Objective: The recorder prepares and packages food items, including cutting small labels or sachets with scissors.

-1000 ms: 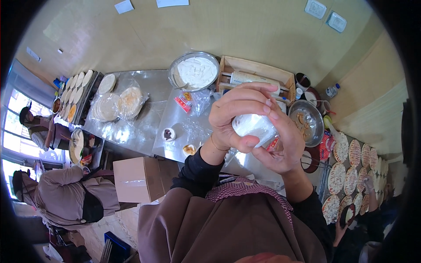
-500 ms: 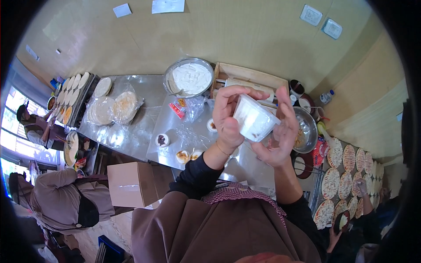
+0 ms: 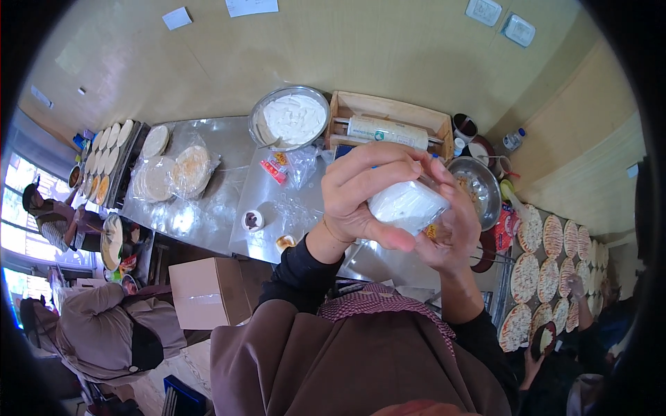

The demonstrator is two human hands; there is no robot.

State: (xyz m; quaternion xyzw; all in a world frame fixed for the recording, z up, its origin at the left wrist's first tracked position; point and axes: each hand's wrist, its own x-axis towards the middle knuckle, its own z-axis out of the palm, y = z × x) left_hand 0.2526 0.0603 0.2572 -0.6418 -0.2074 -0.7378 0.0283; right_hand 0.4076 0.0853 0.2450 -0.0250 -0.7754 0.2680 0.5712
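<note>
A small clear plastic tub (image 3: 408,205) with something white inside is held up in front of me, over the steel worktop (image 3: 222,201). My left hand (image 3: 364,194) wraps over its left side and top, thumb along the bottom. My right hand (image 3: 454,232) cups it from behind and below on the right. Both hands grip the tub together.
A metal bowl of white cream (image 3: 290,118), a wooden crate with a roll (image 3: 388,128), a second metal bowl (image 3: 479,184), bagged flatbreads (image 3: 173,173), and trays of round topped breads (image 3: 548,263) lie around. A cardboard box (image 3: 208,291) sits below; other people stand at left.
Both hands have turned the tub and drawn it slightly lower and closer, with my left fingers now closed further over its top.
</note>
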